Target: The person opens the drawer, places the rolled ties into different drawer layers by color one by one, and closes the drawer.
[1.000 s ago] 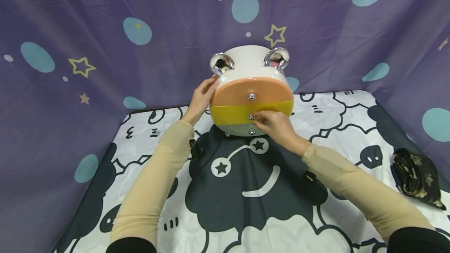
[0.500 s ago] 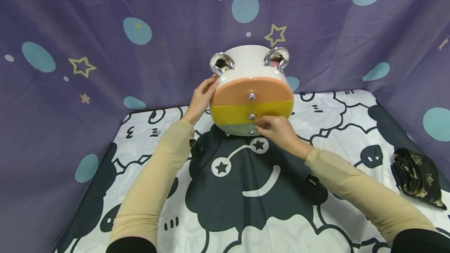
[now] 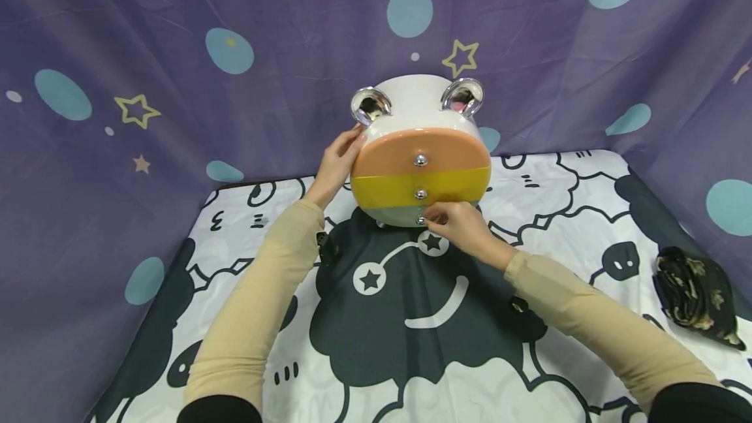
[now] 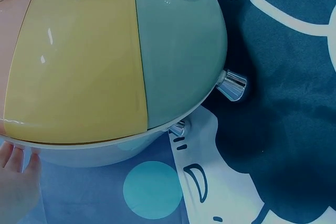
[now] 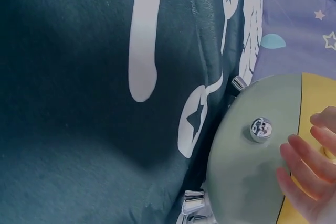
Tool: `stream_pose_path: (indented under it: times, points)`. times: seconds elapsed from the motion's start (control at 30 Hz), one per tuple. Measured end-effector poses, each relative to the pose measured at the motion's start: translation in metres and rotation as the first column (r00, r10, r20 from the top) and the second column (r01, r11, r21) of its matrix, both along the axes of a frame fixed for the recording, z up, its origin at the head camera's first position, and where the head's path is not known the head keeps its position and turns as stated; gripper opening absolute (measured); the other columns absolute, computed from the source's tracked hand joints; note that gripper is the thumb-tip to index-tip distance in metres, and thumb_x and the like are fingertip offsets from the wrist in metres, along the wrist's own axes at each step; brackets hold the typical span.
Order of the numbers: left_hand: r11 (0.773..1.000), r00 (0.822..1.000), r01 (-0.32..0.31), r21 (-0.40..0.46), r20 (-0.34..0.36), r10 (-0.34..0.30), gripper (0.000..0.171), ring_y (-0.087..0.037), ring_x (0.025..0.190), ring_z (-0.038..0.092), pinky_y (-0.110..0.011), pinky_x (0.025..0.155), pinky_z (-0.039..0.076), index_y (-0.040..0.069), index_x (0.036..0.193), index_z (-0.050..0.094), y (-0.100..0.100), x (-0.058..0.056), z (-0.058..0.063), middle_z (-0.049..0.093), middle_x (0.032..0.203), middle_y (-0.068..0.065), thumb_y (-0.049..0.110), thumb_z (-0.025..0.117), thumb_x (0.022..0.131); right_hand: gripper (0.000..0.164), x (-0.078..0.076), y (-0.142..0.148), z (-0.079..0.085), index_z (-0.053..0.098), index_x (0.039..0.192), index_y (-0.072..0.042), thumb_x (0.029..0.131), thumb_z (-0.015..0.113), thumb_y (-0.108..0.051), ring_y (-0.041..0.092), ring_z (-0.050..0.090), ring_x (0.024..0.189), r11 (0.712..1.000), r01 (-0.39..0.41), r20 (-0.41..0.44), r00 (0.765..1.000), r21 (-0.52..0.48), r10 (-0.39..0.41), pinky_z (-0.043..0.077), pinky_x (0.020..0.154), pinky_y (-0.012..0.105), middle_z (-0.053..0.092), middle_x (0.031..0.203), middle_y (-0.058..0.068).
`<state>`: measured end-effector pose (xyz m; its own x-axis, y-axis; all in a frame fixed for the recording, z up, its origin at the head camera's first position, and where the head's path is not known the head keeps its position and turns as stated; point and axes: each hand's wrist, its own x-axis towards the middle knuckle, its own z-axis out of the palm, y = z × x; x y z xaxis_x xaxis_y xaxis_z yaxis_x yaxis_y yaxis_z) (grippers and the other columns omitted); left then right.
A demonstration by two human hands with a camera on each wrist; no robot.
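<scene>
While the left hand (image 3: pixel 336 165) rests its almost straight fingers on the left side of the shiny box (image 3: pixel 420 100), at the far middle of the cloth (image 3: pixel 364 344), the right hand (image 3: pixel 467 227) has bent fingers by the bottom knob (image 3: pixel 421 220); I can't tell if it grips. All three drawers (image 3: pixel 388 192) look closed; how much is left, I can't tell.
</scene>
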<state>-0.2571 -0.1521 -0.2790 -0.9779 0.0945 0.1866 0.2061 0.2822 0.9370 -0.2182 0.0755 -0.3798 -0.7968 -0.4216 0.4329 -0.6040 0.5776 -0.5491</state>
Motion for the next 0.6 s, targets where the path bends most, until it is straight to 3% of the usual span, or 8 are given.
stream_pose_path:
  times: [0.37, 0.6]
  points:
    - [1.0, 1.0, -0.008, 0.01, -0.002, 0.008, 0.042, -0.013, 0.127, 0.031, -0.02, 0.103, 0.029, 0.002, 0.128, 0.044, 0.001, -0.002, -0.001, 0.035, 0.14, -0.003, 0.022, 0.048, 0.092, 0.013, 0.0, -0.004, -0.008, 0.068, 0.09, -0.006, 0.079, 0.064, -0.012, 0.014, 0.062, 0.068, 0.999, 0.034, 0.046, 0.998, 0.034, -0.036, 0.052, 0.059, 0.027, 0.067, 0.078, 0.003]
    - [1.0, 1.0, -0.003, 0.024, -0.013, 0.004, 0.043, -0.009, 0.126, 0.032, -0.019, 0.102, 0.029, 0.007, 0.128, 0.046, -0.005, -0.015, -0.014, 0.036, 0.139, 0.003, 0.028, 0.05, 0.091, 0.015, -0.002, -0.006, -0.014, 0.068, 0.092, -0.007, 0.079, 0.064, -0.012, 0.017, 0.062, 0.072, 0.998, 0.033, 0.067, 0.997, 0.048, -0.036, 0.051, 0.06, 0.028, 0.067, 0.081, 0.003]
